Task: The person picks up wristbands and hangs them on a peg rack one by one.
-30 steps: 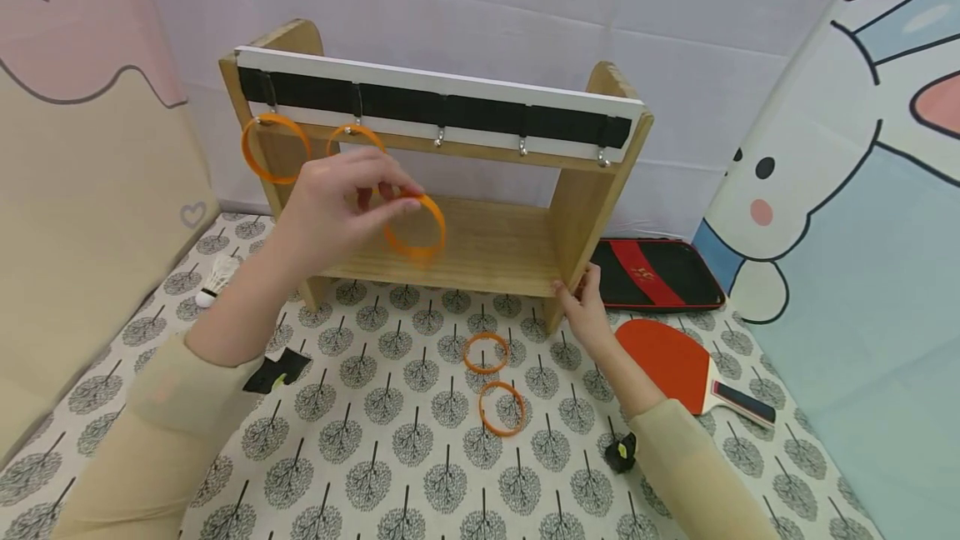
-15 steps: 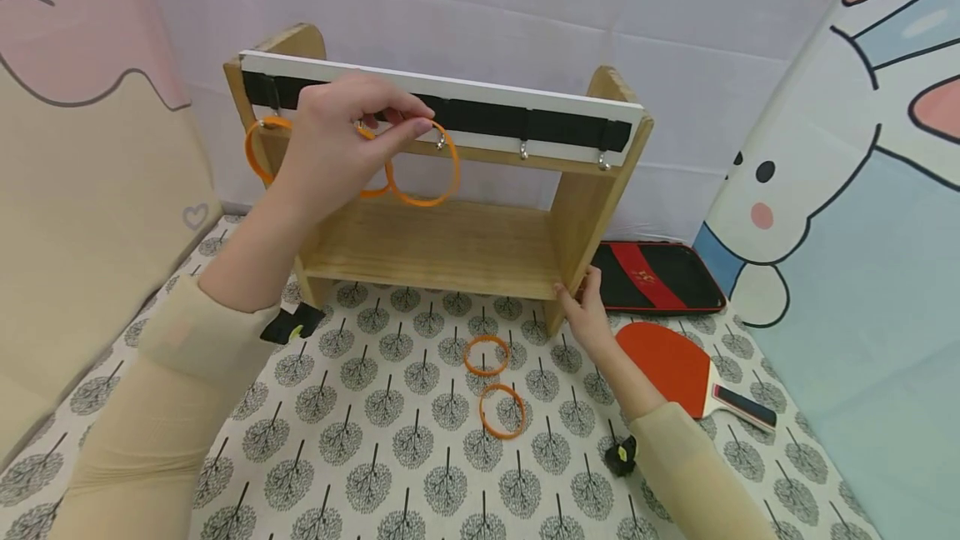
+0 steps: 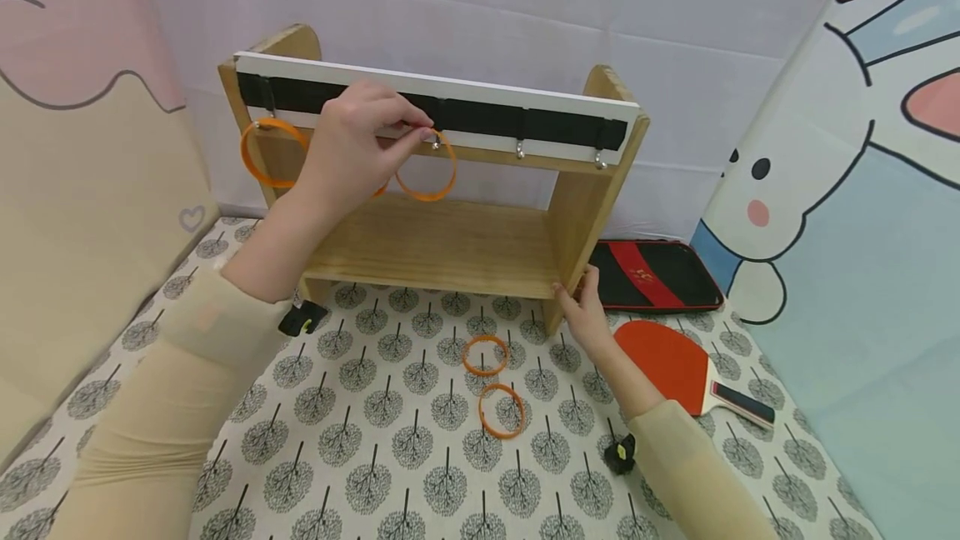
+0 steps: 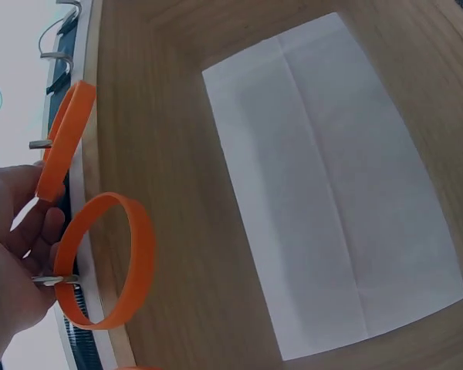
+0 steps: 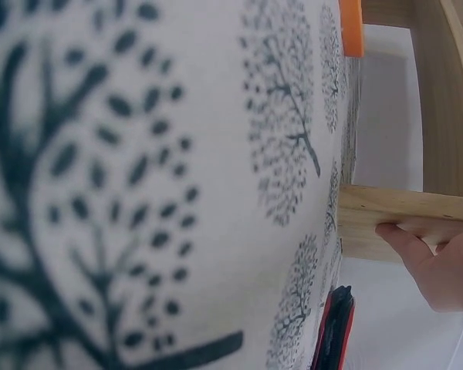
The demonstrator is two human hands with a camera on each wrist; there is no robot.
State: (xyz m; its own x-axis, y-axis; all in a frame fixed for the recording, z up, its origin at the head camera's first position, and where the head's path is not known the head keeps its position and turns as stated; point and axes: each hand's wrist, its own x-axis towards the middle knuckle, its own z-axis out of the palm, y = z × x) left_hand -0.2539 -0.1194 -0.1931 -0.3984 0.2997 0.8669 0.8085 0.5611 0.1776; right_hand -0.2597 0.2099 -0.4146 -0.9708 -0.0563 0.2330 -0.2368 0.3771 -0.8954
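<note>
My left hand (image 3: 363, 140) pinches an orange ring (image 4: 66, 142) at the third hook (image 3: 437, 142) of the rail on a wooden shelf (image 3: 450, 244). In the left wrist view, this hook's tip pokes through the ring. Beside it, another orange ring (image 4: 143, 254) hangs on the second hook, mostly behind my hand in the head view. On the leftmost hook hangs one more orange ring (image 3: 247, 161). My right hand (image 3: 588, 319) grips the lower right side panel of the shelf, thumb at the front; its other fingers are partly hidden.
Two orange rings, one farther (image 3: 506, 350) and one nearer (image 3: 482, 417), lie on the tree-patterned cloth (image 3: 390, 457). A red table tennis paddle (image 3: 663, 361) and a black-and-red case (image 3: 682, 269) lie at the right. The two right-hand hooks (image 3: 520, 150) hold no ring.
My left hand has risen from in front of the shelf opening to the rail, bringing the pinched ring up to the third hook. My right hand stays on the side panel.
</note>
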